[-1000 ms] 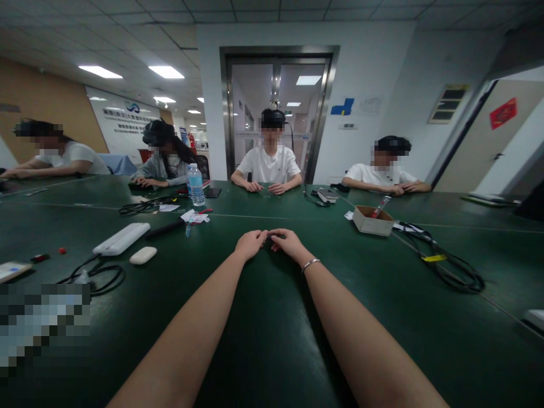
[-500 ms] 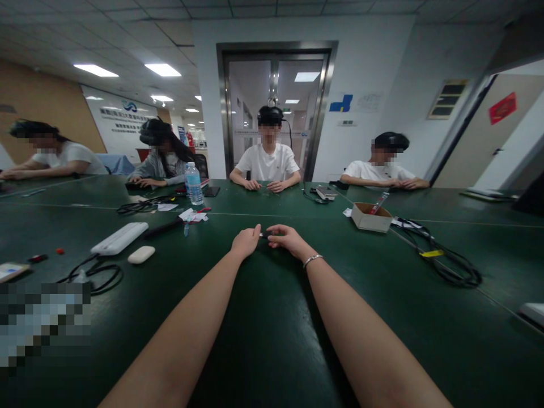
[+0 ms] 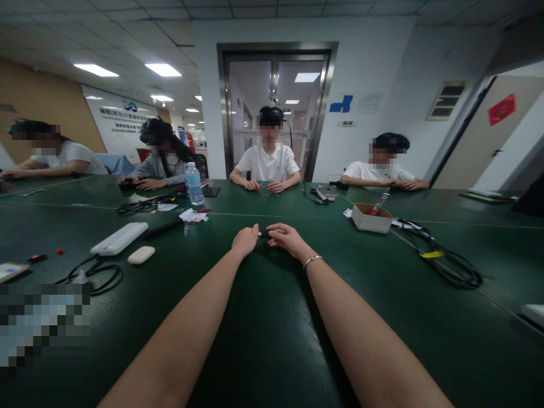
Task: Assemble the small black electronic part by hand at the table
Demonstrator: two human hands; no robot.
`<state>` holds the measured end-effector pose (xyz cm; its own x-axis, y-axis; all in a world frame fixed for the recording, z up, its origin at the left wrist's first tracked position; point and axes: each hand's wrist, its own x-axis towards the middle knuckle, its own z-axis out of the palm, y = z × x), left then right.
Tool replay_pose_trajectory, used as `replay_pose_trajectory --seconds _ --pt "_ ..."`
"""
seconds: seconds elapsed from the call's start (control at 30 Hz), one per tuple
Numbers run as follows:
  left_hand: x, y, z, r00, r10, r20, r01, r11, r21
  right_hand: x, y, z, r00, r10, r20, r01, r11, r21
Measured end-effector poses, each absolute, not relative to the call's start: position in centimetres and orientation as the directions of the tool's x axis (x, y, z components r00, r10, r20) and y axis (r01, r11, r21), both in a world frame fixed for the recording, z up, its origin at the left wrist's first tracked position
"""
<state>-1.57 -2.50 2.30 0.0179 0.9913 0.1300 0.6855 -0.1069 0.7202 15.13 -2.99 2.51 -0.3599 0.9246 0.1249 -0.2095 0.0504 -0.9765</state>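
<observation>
Both my arms reach forward over the green table. Between my hands is a small black stick with a silvery end, which looks like a USB flash drive. My left hand is closed, with the thumb up, at the silvery end. The fingers of my right hand pinch the black end, and a silver bracelet circles that wrist. What lies inside the left fingers is hidden.
A white power bank and a white oval case lie left. Farther back stands a water bottle. Right are an open box and a coiled black cable. Several people sit across the table.
My hands stay almost in place. The left thumb has shifted slightly left, and more of the stick's silvery end shows between the hands.
</observation>
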Motion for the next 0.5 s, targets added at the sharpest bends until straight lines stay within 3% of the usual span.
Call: replay_pose_trajectory --seconds 0.5 --pt "-1.5 -3.1 2.7 0.041 0.985 0.166 0.731 -0.143 0.667 15.4 -2.7 2.2 -0.355 0.932 0.078 -0.261 -0.019 -0.965"
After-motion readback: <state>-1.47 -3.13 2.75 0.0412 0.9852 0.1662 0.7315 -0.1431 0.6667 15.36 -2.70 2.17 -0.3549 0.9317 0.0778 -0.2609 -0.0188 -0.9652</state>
